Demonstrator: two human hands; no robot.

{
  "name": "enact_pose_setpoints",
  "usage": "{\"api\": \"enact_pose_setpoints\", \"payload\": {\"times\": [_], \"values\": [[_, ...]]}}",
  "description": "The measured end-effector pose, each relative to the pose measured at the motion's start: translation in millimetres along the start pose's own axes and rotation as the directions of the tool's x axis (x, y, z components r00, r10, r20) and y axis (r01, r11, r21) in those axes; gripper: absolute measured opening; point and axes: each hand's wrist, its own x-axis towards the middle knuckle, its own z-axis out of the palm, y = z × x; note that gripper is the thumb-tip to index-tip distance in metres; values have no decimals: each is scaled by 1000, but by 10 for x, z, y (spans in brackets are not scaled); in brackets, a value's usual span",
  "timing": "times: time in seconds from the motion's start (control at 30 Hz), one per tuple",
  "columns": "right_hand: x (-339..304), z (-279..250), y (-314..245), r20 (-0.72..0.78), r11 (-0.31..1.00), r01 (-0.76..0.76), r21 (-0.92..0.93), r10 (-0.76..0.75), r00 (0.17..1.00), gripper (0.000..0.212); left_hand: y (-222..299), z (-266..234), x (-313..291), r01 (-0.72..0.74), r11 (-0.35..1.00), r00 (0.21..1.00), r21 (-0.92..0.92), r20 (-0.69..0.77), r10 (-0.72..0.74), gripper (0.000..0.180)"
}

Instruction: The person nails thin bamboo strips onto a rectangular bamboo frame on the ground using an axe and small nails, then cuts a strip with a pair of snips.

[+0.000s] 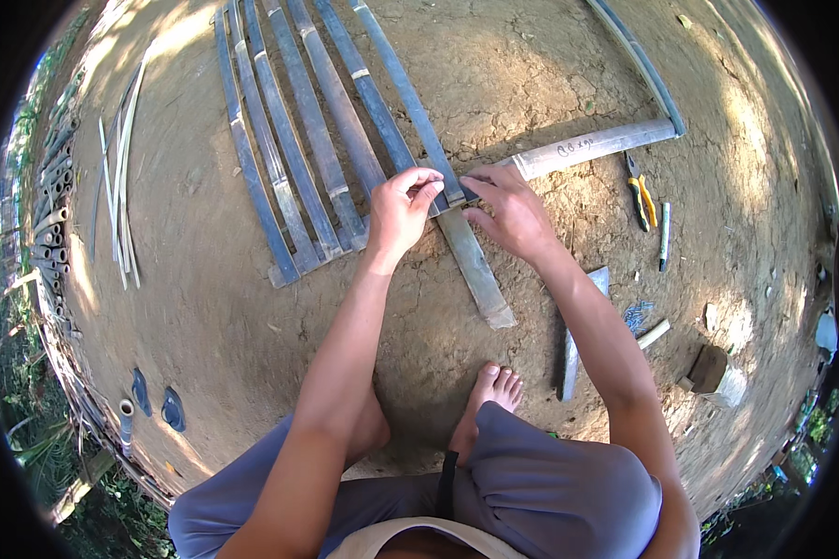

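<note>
Several split bamboo slats (323,121) lie side by side on the ground, their near ends over a bamboo crosspiece (331,253). At the near end of the rightmost slat (408,98), my left hand (401,216) is closed in a pinch; whatever it holds is too small to make out. Across from it, my right hand (511,212) has its thumb and fingers apart, fingertips close to the same slat end. Below the joint, a short flat bamboo piece (476,272) sticks out toward me. A thicker bamboo length (592,151) with handwriting runs off to the right behind my right hand.
On the right lie yellow-and-black pliers (640,193), a marker (665,237), small nails (637,315), a short stick (654,334), a grey flat piece (570,359) and a wooden block (709,370). Flip-flops (171,410), thin strips (124,182) and stacked bamboo poles (54,200) are leftward.
</note>
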Motion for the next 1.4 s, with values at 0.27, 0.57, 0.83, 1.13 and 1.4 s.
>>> {"api": "enact_pose_setpoints", "payload": {"times": [0.27, 0.57, 0.83, 1.13, 1.4], "values": [[7, 214, 82, -26, 1000, -13, 16, 14, 1000, 44, -92, 136, 1, -32, 998, 999, 57, -37, 34, 12], [2, 254, 131, -79, 1000, -19, 22, 20, 997, 40, -112, 189, 11, -65, 994, 997, 90, -40, 69, 10], [-4, 251, 133, -78, 999, -32, 36, 35, 996, 39, -87, 222, 12, -77, 985, 995, 154, -53, 86, 10], [-44, 150, 67, -69, 995, -55, 80, 60, 996, 44, -55, 276, 16, -297, 888, 941, 351, -51, 335, 8], [-1037, -419, -242, -238, 937, -342, 69, 348, 907, 42, -110, 336, -39, -255, 910, 945, 328, -116, 307, 9]]}}
